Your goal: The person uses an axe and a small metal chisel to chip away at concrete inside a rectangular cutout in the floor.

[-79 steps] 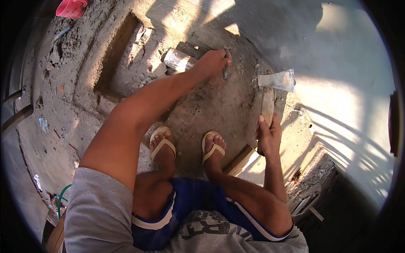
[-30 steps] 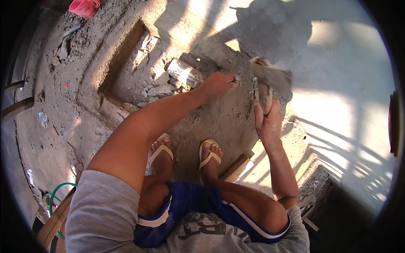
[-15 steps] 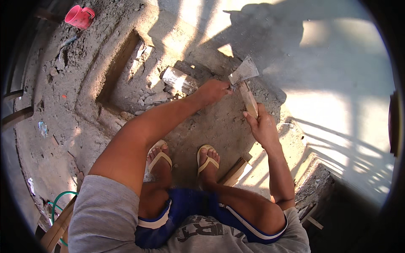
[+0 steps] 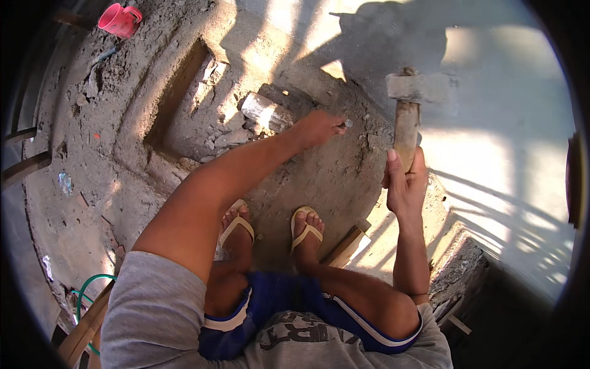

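In my right hand (image 4: pixel 407 184) is a hatchet (image 4: pixel 406 126), its wooden handle upright in my closed fingers. The hatchet's dusty grey head is raised above the floor at the right, slightly blurred. My left hand (image 4: pixel 321 129) is wrapped round a metal rod (image 4: pixel 348 123), of which only the small round end pokes out beside the thumb; the rest lies hidden under the fist. Head and rod are apart. Close to the left hand, a whitish cylindrical piece (image 4: pixel 268 112) lies among rubble in the broken ground.
A rectangular trench (image 4: pixel 178 98) is cut in the rough ground at left. A pink mug (image 4: pixel 120 21) stands at the far left. Smooth concrete floor (image 4: pixel 491 147) lies to the right. A wooden piece (image 4: pixel 347 247) is by my sandalled right foot; a green hose (image 4: pixel 86 286) curves at lower left.
My right hand has lifted the hatchet up and to the right, away from the rod's end. The left hand keeps its grip in nearly the same place.
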The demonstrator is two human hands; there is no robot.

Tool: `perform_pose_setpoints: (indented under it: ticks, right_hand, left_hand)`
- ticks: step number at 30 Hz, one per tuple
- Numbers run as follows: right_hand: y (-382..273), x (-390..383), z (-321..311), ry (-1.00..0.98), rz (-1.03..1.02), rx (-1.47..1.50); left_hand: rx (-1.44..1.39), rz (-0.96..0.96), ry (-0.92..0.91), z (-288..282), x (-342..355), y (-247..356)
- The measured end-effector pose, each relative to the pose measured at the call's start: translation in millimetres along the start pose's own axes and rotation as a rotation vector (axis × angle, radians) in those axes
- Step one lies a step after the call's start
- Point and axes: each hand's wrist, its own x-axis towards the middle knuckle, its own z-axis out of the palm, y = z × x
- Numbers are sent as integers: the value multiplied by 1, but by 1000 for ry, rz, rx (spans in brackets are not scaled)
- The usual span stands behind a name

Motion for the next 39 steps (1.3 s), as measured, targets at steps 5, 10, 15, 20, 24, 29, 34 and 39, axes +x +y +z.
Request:
perform_pose_setpoints:
  ticks: [5,10,15,20,24,29,34,39]
  right_hand:
    - [44,-11,9,134,-371,-82]
    - [45,10,-2,-264,117,-450]
    - [-3,-11,7,333,-326,436]
    - [68,-7,29,72,-105,-293]
    - [47,-5,18,-149,440,156]
    - [48,-12,14,14,305,383]
    - [51,-12,13,-32,326,385]
    - [58,-15,21,-78,375,362]
  left_hand:
    - [-64,-12,-103,-9,13,12]
    - [-49,152,-16,4,15,10]
    - [54,136,-73,-1,9,-6]
    - [84,174,-44,4,14,7]
    - [-7,-16,18,-3,10,4]
    - [-575,-341,471,-16,16,-41]
    - [-495,-212,362,-1,22,-30]
    - [-476,-288,224,-6,16,10]
